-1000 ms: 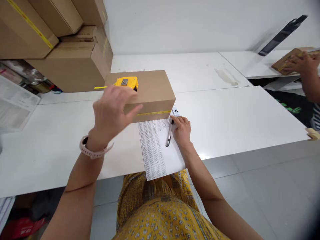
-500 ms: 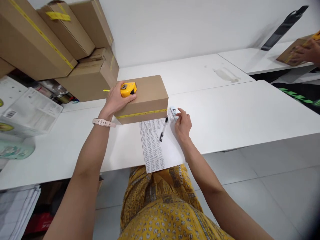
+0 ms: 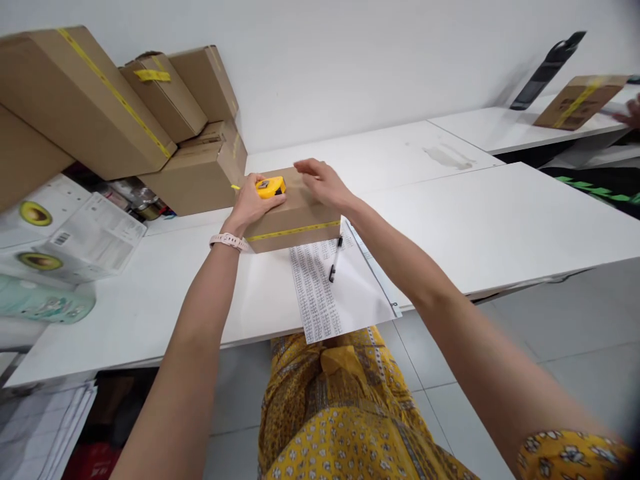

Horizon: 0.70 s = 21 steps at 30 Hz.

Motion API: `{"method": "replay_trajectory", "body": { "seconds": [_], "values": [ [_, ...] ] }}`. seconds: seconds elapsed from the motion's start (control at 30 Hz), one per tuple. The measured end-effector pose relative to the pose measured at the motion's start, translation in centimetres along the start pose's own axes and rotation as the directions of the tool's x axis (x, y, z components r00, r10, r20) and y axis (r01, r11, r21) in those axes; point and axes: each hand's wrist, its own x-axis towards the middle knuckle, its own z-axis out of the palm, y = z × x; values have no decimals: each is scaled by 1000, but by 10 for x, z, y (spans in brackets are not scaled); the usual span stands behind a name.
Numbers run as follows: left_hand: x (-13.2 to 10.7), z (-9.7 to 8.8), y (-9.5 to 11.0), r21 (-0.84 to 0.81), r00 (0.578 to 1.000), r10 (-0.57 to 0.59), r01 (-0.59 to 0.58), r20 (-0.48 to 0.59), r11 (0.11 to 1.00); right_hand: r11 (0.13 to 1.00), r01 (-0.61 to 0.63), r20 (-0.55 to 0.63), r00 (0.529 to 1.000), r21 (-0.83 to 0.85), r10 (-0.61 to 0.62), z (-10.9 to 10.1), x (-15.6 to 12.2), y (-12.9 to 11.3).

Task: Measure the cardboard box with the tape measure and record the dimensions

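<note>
A yellow tape measure (image 3: 271, 187) lies in my left hand (image 3: 251, 203), whose fingers wrap round it on the left part of a cardboard box's top. A short yellow end sticks out to the left of that hand. The cardboard box (image 3: 295, 238) has a strip of yellow tape along its front. Over the right part of its top is my right hand (image 3: 325, 183), fingers stretched out and nothing in them; whether it touches the box I cannot tell. Just in front, a black-and-clear pen (image 3: 336, 260) rests on a sheet printed with small labels (image 3: 320, 293).
Taped cartons (image 3: 185, 167) are stacked at the left against the wall. White boxes with avocado pictures (image 3: 95, 233) and a green bottle (image 3: 45, 300) stand nearer. On the far right are a dark bottle (image 3: 545, 70), a taped box (image 3: 580, 103) and another person's hand (image 3: 633, 113).
My right hand has left the paper's edge and moved up and left over the box. My left hand keeps the tape measure on the box. The other person's hand has come away from their box.
</note>
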Motion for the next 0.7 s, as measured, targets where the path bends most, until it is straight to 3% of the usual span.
{"method": "replay_trajectory", "body": {
  "seconds": [0.1,0.17,0.3,0.4,0.53,0.7],
  "values": [
    [2,0,-3,-33,1000,19,-18,23,999,991,-119,251,963,54,102,21,35,-7],
    [2,-1,-3,-50,999,37,-35,34,998,980,-187,305,939,65,159,33,41,-7],
    [0,-2,-2,-19,996,69,-68,53,997,977,-213,130,969,3,211,45,37,0],
    [-1,-6,-4,-46,998,56,-54,42,997,981,-195,69,978,-3,194,40,35,5],
    [3,-26,-17,-206,998,-27,39,61,978,965,-230,33,973,128,228,16,39,11],
    [10,-69,-50,-428,973,-230,216,20,878,894,-304,-93,932,330,351,-24,44,27]
  ]
}}
